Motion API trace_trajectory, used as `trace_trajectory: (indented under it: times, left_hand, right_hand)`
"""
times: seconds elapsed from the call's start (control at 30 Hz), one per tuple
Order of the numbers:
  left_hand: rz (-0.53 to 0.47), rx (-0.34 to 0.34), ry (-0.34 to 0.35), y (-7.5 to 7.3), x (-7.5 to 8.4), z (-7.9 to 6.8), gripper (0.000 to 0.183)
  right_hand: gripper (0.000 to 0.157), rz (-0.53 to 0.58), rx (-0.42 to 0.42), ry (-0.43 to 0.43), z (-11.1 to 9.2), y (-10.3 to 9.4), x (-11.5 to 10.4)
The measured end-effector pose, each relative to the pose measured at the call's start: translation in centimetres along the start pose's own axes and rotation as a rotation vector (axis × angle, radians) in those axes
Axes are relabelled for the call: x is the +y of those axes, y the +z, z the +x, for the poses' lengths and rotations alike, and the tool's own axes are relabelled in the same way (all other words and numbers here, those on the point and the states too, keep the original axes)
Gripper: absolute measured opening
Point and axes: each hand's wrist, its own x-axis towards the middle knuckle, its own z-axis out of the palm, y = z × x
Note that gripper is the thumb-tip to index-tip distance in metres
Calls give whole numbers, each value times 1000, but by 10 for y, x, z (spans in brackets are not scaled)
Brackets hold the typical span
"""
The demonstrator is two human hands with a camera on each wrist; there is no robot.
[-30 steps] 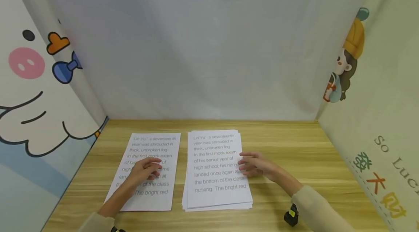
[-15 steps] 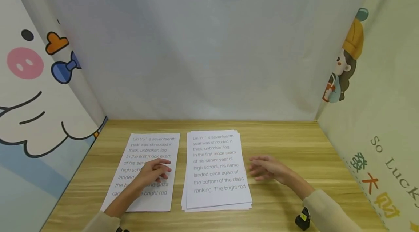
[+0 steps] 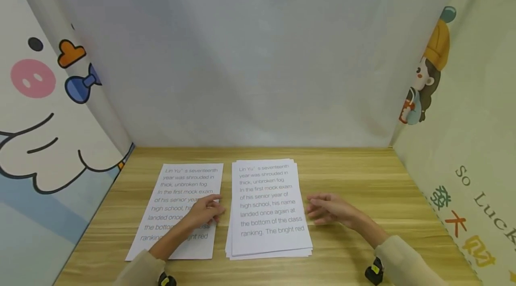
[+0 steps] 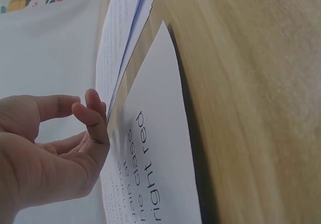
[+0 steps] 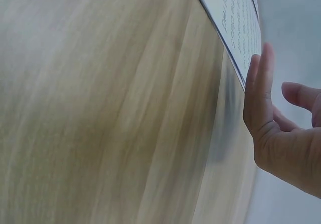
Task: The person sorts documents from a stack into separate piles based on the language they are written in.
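Observation:
Two lots of white printed paper lie side by side on the wooden table. In the head view the left paper [image 3: 177,201] is slightly slanted, and my left hand [image 3: 205,212] hovers over its right edge, fingers loosely bent and holding nothing. The right paper stack [image 3: 268,205] has several sheets whose edges do not line up. Just to the right of that stack is my right hand [image 3: 330,208], its fingers relaxed and pointing at the stack's edge. In the right wrist view, bare table shows below the right hand's fingers [image 5: 261,83], and nothing is held.
The wooden table [image 3: 354,169] ends at a pale back wall [image 3: 258,62]. Printed cartoon panels stand at the left [image 3: 32,111] and right [image 3: 463,120]. A narrow strip of table separates the two papers.
My left hand has moved right across the left paper to its right edge. My right hand has drawn back to the right, away from the stack's edge.

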Motion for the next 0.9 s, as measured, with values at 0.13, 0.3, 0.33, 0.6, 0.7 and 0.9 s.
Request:
trace_trajectory:
  times: [0.13,0.3,0.33,0.6,0.7,0.9]
  left_hand:
    - [0,-22,-15,4,0,2,57]
    - [12,-59,-10,10,2,5,57]
    - [14,-66,-4,11,2,6,58]
    - [19,-64,-11,21,4,11,62]
    - [22,-60,-15,23,6,12,62]
    - [15,-67,-9,24,8,11,61]
  right_hand:
    - [59,-5,7,9,1,4,-1]
    - [59,12,-3,20,5,8,0]
    - [59,17,-6,22,6,9,0]
    - [60,6,-44,23,9,15,3]
    - [60,4,-44,21,8,16,3]
    - [59,3,-19,8,8,16,3]
